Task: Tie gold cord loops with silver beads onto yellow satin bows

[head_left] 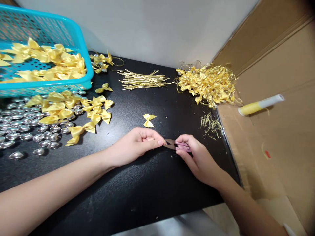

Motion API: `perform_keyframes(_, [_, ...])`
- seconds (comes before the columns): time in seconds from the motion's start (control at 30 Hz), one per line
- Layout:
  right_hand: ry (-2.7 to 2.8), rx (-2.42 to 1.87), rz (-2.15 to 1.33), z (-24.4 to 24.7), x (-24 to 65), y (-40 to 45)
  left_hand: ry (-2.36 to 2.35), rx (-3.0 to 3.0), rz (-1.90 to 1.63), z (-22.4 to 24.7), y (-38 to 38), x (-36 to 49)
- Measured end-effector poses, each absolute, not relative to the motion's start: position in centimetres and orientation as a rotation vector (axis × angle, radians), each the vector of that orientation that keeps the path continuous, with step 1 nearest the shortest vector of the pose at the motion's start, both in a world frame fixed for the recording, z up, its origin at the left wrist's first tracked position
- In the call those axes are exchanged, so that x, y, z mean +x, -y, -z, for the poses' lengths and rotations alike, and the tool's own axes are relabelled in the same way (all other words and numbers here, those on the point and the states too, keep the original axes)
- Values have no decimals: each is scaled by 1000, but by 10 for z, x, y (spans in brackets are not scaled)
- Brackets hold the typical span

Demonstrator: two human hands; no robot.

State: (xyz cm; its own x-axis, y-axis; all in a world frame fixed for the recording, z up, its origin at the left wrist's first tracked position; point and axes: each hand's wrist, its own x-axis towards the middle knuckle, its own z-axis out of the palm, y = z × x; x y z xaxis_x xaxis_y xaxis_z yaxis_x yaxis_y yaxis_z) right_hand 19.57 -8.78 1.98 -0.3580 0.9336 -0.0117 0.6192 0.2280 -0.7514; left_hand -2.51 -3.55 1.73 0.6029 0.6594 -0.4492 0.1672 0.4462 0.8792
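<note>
My right hand is closed around the pinkish-purple handles of small thread snips, whose metal blades point left. The blade tips meet the fingertips of my left hand, which is closed in a pinch; whatever it holds is too small to make out. Just beyond my hands, a single yellow ribbon bow lies on the black table. Past it is a bundle of gold wire ties.
A turquoise basket of yellow bows stands at the back left, with silver beads before it. Finished-looking bow loops are heaped at the back right, near gold clippings. Cardboard borders the right edge, with a yellow-white tube.
</note>
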Motion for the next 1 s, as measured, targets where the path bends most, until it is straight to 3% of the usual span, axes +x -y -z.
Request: perform_keyframes(1.0, [2021,-1372,-937,-14,195,85,-842,990,-406,-22,34,-24])
